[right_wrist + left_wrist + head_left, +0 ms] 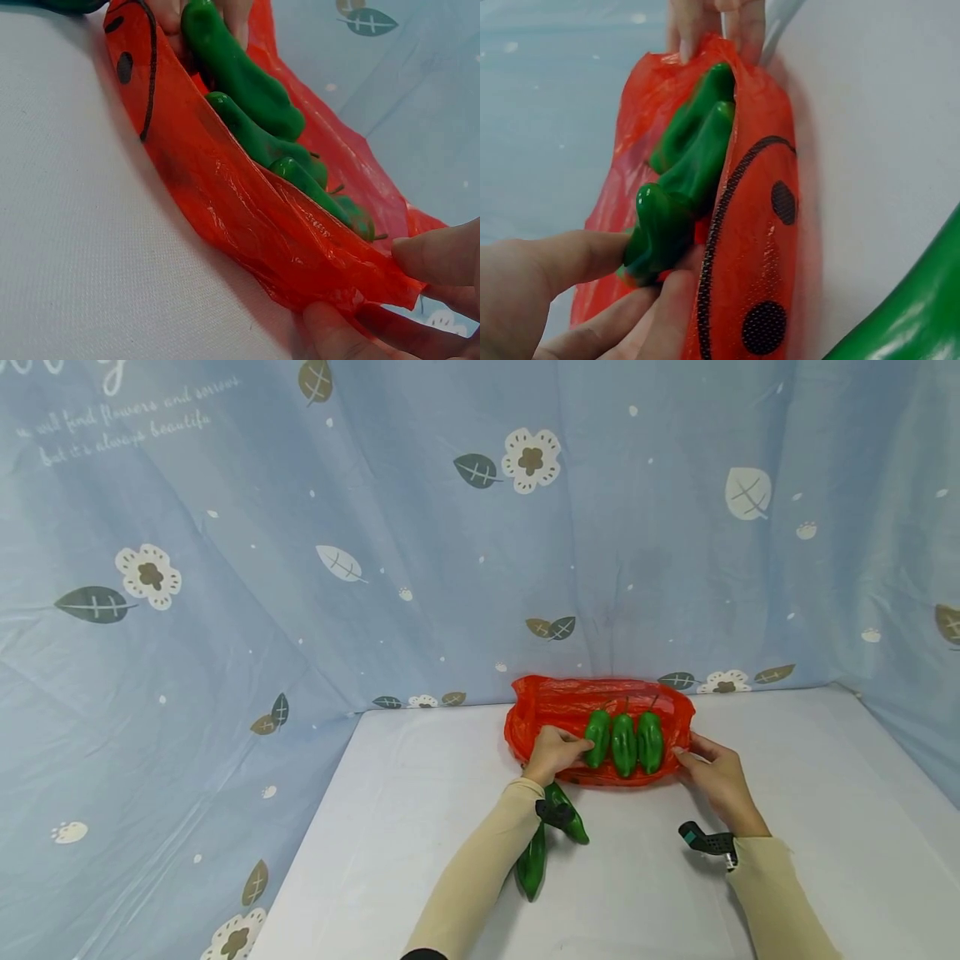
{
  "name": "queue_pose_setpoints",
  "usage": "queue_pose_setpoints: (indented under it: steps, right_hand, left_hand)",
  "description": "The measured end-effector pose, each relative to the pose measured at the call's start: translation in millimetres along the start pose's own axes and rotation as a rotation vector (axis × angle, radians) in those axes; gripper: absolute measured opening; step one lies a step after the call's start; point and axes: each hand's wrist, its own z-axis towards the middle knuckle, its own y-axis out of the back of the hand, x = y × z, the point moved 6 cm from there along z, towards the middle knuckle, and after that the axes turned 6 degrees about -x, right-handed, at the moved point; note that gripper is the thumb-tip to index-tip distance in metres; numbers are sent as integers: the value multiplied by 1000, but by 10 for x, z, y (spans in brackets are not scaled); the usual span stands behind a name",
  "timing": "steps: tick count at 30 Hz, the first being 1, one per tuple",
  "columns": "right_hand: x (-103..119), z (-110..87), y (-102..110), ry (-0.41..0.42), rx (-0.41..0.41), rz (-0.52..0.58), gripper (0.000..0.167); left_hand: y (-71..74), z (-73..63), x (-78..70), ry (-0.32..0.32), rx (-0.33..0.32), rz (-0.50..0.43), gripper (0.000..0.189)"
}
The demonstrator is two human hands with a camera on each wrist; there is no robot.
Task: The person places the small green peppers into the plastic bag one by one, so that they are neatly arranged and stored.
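A red plastic bag (558,695) with black printed marks lies open toward the back of the table. Inside it, three green peppers stand side by side, stems pointing to the back. My left hand (553,752) reaches into the bag and grips the leftmost pepper (597,739) between thumb and fingers; the left wrist view shows this pepper (660,229) close up. Over at the bag's right end, my right hand (716,777) pinches the plastic rim, thumb inside and fingers outside. The other two peppers (624,745) (650,742) are untouched.
Two more green peppers lie on the white table (630,877) by my left forearm: one pepper (573,827) just in front of the bag, another pepper (531,864) nearer me, partly covered by the sleeve. A blue patterned curtain (450,543) hangs behind the table.
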Motion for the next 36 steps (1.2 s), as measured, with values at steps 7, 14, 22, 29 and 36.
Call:
queue_pose_setpoints:
  steps: [7,14,22,29,36]
  right_hand:
    - [14,19,4,3,0,-7,61]
    - [16,27,-5,0,11,22,61]
    - [7,10,-16,-1,14,11,62]
    - [-1,-4,-18,2,7,-21,61]
    - [-6,2,-26,-3,14,-11,61]
  left_hand:
    - [-17,12,8,-13,6,2,20]
    - [-64,11,38,-7,-4,42,19]
    - [-118,-28,49,-25,2,50,16]
    - [-148,-19,64,-32,2,70,15]
    - [-161,-24,67,-27,5,63,14]
